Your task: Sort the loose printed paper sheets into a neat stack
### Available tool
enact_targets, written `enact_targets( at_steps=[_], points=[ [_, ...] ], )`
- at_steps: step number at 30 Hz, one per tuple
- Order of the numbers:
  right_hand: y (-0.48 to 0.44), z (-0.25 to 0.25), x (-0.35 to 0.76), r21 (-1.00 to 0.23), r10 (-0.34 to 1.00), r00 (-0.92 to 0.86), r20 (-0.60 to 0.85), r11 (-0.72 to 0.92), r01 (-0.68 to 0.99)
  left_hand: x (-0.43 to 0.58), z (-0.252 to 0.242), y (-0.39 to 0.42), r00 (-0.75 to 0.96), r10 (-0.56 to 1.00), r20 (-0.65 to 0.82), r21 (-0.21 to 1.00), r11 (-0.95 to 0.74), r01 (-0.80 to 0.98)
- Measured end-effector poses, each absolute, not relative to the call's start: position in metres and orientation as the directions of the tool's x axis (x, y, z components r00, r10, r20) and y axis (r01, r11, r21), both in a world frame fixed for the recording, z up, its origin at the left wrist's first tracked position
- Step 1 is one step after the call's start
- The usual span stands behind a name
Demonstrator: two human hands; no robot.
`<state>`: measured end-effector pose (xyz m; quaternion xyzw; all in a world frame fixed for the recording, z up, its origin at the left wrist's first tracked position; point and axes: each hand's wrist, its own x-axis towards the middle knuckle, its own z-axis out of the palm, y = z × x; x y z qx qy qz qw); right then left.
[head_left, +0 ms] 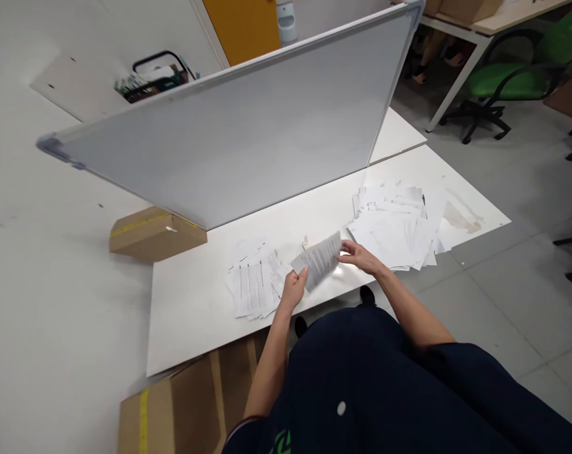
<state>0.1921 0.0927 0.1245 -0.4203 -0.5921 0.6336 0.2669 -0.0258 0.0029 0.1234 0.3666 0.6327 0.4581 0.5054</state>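
Note:
A printed sheet of paper (320,261) is held tilted above the front edge of the white table. Its left end is pinched by my left hand (293,290), thumb on top. At the sheet's right edge, my right hand (360,257) grips with thumb and fingers. To the left of my hands lies a loose pile of printed papers (253,287). A larger, untidy heap of papers (390,227) spreads over the table on the right. Just behind the held sheet is a small yellowish item (306,244), too small to name.
A whiteboard (248,132) stands along the back of the white table (186,315). One cardboard box (157,233) sits behind the table's left end; taped cardboard boxes (191,403) are below its front. A green office chair (513,82) stands at the far right, near another desk (507,17).

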Motion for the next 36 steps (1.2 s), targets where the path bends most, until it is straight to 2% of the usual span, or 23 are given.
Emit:
enact_targets(
  at_steps=[3, 7, 12, 15, 18, 21, 25, 36],
  points=[
    [0.085, 0.122, 0.188, -0.975, 0.812, -0.539, -0.223, -0.18, 0.132, -0.027, 0.132, -0.005, -0.234, 0.94, -0.25, 0.966, 0.257, 0.003],
    [0.07, 0.115, 0.183, -0.981, 0.89, -0.438, -0.128, -0.047, 0.19, -0.022, 0.136, -0.014, -0.196, 0.963, -0.183, 0.983, 0.179, -0.039],
    [0.059, 0.094, 0.178, -0.957, 0.895, -0.428, -0.126, 0.004, 0.289, -0.017, 0.116, -0.018, -0.226, 0.926, -0.304, 0.948, 0.27, -0.167],
    [0.057, 0.08, 0.175, -0.95, 0.899, -0.415, -0.14, -0.004, 0.312, -0.018, 0.099, -0.018, -0.237, 0.921, -0.311, 0.951, 0.3, -0.081],
    [0.057, 0.076, 0.175, -0.948, 0.901, -0.411, -0.138, 0.0, 0.318, -0.021, 0.089, -0.018, -0.214, 0.945, -0.248, 0.967, 0.254, -0.001],
    [0.059, 0.076, 0.176, -0.948, 0.899, -0.418, -0.13, 0.011, 0.318, -0.024, 0.084, -0.016, -0.239, 0.948, -0.21, 0.977, 0.21, -0.028],
    [0.061, 0.071, 0.175, -0.95, 0.898, -0.412, -0.155, -0.022, 0.31, -0.026, 0.078, -0.013, -0.303, 0.915, -0.267, 0.964, 0.253, -0.084],
    [0.066, 0.065, 0.17, -0.96, 0.911, -0.404, -0.081, 0.037, 0.276, -0.029, 0.076, -0.007, -0.31, 0.924, -0.225, 0.974, 0.223, -0.044]
  ],
)
